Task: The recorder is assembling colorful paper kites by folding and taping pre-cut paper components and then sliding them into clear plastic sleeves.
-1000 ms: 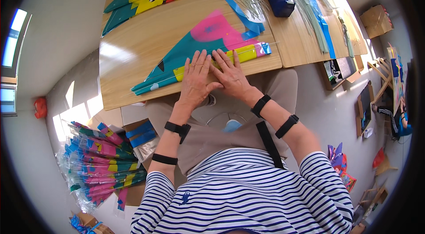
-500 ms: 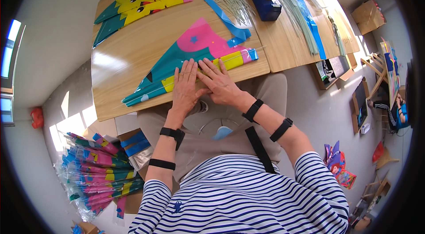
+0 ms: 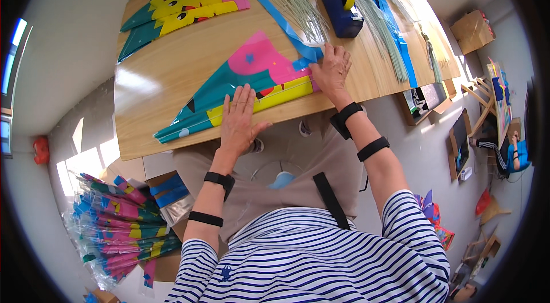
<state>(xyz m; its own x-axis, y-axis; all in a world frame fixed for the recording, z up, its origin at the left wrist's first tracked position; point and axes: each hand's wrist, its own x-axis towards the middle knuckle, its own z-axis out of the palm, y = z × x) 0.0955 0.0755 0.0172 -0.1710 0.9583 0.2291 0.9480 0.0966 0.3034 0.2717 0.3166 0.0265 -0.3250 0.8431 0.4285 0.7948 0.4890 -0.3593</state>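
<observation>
A folded plastic kite, teal, pink and yellow with a cartoon print, lies across the near part of the table. My left hand rests flat on its yellow folded strip, fingers stretched out and thumb apart. At the kite's right end is my right hand, its thumb beside the pink tip and its fingers slightly bent over the table. It covers the blue end of the kite. Just beyond the kite, a blue ribbon runs back along the table.
A dark blue tape dispenser with yellow tape stands beyond my right hand, near thin pale rods. More folded kites lie at far left. A pile of wrapped kites is beside me. Another person sits at far right.
My right hand has slid right along the kite to its end, away from my left hand. My left hand stays flat on the yellow strip.
</observation>
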